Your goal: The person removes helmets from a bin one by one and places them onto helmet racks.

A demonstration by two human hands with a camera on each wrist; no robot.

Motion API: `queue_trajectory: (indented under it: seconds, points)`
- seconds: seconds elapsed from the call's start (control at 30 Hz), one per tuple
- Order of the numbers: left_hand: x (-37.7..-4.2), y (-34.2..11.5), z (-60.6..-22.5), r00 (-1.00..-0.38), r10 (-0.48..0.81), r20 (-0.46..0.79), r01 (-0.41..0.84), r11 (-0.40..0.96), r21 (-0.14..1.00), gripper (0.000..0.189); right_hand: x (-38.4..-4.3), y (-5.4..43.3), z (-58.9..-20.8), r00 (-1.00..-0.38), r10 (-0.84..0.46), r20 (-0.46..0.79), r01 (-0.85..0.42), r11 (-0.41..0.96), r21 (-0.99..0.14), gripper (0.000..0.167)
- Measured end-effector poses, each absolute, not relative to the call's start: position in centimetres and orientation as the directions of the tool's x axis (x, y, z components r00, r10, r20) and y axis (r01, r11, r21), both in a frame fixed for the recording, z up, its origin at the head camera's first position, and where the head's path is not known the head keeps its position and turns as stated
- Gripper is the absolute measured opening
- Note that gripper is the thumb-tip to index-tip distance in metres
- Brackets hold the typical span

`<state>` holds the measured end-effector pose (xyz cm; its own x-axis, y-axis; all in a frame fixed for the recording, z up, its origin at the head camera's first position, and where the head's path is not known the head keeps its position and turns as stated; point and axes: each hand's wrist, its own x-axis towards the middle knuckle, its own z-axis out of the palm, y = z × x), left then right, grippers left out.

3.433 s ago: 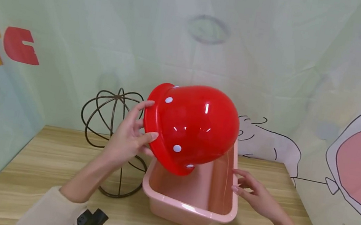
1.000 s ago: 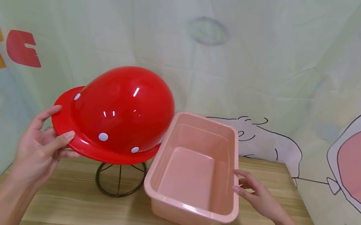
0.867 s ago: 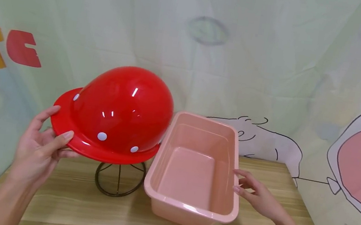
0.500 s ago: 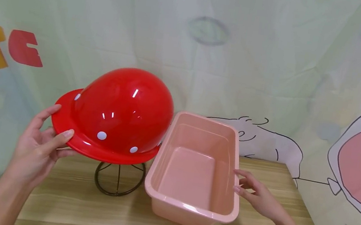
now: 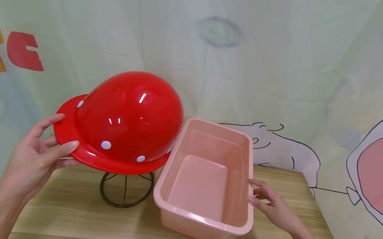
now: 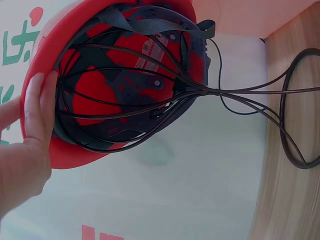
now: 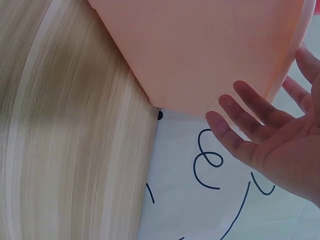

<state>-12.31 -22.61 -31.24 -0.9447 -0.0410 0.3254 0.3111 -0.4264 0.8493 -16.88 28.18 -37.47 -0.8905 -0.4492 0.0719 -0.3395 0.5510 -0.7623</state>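
Note:
A glossy red hard hat (image 5: 133,115) with white dots along its lower edge sits tilted over a dark wire stand (image 5: 125,192). In the left wrist view, the wire stand's ribs (image 6: 150,70) run up inside the hat, among its dark straps (image 6: 155,24). My left hand (image 5: 38,151) pinches the hat's brim at the left, thumb on top and other fingers below. My right hand (image 5: 274,206) touches the right rim of a pink plastic basin (image 5: 199,218) with relaxed fingertips. From the right wrist, several loosely extended fingers (image 7: 250,120) show beside the basin's outer wall.
The basin stands on a wood-grain table (image 5: 96,224), just right of the wire stand. Behind hangs a pale green printed backdrop (image 5: 213,65), with more printed cloth (image 5: 382,171) along the right side.
Earlier my left hand held the hat above the basin, leaving the wire stand uncovered. It has since carried the hat left onto the stand. Over the last second little moves; my right hand stays put.

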Motion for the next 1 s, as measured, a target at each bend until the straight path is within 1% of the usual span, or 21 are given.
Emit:
queue_trajectory:
  seconds: [0.23, 0.77, 1.0]
  points:
    - [-12.2, -22.6, -31.2, -0.95, -0.058, 0.307, 0.3, -0.438, 0.847, 0.057, -16.9, 28.2, -37.4, -0.889, -0.452, 0.071, -0.339, 0.547, -0.766, 0.048]
    - [-11.7, -22.4, -31.6, -0.953, -0.118, 0.279, 0.303, -0.407, 0.862, 0.056, -16.9, 28.2, -37.4, -0.888, -0.455, 0.07, -0.341, 0.549, -0.764, 0.048]
    - [-11.4, -21.9, -32.2, -0.954, -0.162, 0.252, 0.295, -0.369, 0.881, 0.056, -16.8, 28.0, -37.3, -0.891, -0.449, 0.067, -0.337, 0.555, -0.76, 0.048]
